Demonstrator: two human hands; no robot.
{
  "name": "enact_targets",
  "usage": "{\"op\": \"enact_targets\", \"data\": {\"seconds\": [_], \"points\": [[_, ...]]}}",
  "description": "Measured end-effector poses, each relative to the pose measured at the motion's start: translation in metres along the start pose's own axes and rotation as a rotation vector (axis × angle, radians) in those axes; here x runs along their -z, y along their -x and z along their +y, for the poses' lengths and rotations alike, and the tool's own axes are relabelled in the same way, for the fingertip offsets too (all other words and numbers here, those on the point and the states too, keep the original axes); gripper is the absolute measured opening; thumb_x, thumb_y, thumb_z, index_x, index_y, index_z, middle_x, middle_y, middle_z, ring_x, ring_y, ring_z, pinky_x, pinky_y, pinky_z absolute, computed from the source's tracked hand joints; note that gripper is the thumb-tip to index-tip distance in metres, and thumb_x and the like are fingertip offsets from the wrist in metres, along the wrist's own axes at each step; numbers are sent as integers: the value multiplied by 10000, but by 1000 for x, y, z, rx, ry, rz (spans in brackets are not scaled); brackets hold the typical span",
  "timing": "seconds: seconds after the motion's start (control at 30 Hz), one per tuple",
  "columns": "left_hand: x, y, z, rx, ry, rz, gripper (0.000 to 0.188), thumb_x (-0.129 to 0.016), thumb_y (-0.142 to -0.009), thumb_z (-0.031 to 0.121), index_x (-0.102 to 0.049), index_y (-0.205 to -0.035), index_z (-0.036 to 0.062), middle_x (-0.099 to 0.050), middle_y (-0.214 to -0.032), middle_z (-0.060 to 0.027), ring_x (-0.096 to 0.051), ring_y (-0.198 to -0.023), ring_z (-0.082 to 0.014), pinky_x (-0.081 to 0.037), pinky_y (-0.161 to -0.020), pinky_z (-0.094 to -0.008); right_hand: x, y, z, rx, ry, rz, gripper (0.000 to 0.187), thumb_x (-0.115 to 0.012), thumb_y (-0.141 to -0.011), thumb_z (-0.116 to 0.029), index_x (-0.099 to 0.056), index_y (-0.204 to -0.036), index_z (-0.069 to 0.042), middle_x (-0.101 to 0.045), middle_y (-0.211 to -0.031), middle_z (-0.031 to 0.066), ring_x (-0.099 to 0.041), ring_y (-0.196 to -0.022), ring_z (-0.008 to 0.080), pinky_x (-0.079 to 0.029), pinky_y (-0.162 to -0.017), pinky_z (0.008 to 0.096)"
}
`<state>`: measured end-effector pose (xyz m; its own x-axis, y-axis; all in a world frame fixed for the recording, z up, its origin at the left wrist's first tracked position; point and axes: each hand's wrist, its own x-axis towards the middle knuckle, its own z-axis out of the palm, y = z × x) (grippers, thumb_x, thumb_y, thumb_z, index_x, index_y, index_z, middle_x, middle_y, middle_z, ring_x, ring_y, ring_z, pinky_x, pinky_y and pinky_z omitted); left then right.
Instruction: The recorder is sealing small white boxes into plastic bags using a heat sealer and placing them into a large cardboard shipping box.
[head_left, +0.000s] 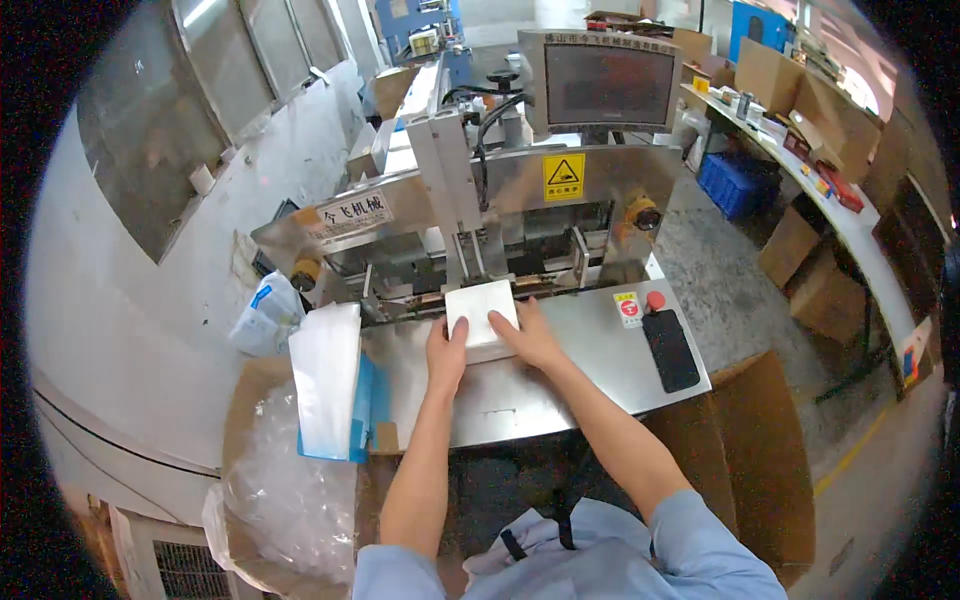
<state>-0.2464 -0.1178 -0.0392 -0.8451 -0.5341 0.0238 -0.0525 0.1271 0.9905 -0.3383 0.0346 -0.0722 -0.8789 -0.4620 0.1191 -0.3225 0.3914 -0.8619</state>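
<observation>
A white square block (480,300), which looks like a stack of paper napkins, is at the front of a steel machine (400,240). My left hand (446,352) is closed on its left side, the thumb on top. From the right, my right hand (530,335) grips it the same way. The fingers underneath and behind the block are partly hidden. Below it lies the machine's metal worktop (500,408). Just beyond the block are the machine's slot and upright metal guides (470,250).
A black phone (670,350) and a red button (655,300) are on the worktop's right. At left, white plastic sleeves (325,375) lie on a blue holder, above a carton (245,410) of clear plastic bags. Another open carton (765,450) stands at right. A screen (608,85) rises behind.
</observation>
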Motion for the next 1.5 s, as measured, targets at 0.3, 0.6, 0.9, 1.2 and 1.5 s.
{"op": "enact_targets", "data": {"seconds": [0.3, 0.6, 0.9, 1.2, 1.5], "points": [[33, 95, 29, 540, 870, -575, 678, -479, -995, 564, -397, -1438, 57, -548, -1364, -187, -593, -1197, -342, -499, -978, -550, 73, 123, -71, 612, 279, 186, 582, -773, -692, -103, -538, -1223, -65, -560, -1316, 216, -565, -1168, 398, -460, -991, 476], [-13, 118, 40, 283, 581, -497, 660, -650, -840, 253, -429, -1390, -37, -600, -1246, -146, -600, -1139, -242, -467, -1014, -378, 116, 203, -57, 141, -191, 192, 836, -793, -797, -150, -344, -1490, -24, -472, -1453, 228, -402, -1397, 370, -323, -1154, 466], [-61, -9, 46, -62, -839, -235, 603, -589, -933, 479, -555, -1390, 87, -573, -1359, -240, -522, -1279, -386, -360, -1107, -458, 222, 257, 23, -343, -707, 305, 572, -767, -808, -130, -539, -1311, 18, -664, -1182, 106, -643, -1073, 219, -515, -959, 372], [-8, -165, -63, -24, -1261, -618, 466, -492, -982, 382, -645, -1154, -24, -688, -1099, -221, -644, -1048, -364, -487, -882, -471, 355, 409, 149, -640, -207, 879, 593, -770, -838, -256, -530, -1308, 15, -657, -1197, 120, -645, -1052, 208, -515, -935, 353], [13, -149, -52, -226, -1001, -481, 452, -539, -996, 304, -601, -1256, -60, -608, -1258, -214, -574, -1145, -315, -426, -1007, -393, 257, 488, 415, -992, -59, 753, 700, -792, -829, -372, -505, -1318, 37, -645, -1205, 180, -618, -1126, 281, -483, -977, 395]]}}
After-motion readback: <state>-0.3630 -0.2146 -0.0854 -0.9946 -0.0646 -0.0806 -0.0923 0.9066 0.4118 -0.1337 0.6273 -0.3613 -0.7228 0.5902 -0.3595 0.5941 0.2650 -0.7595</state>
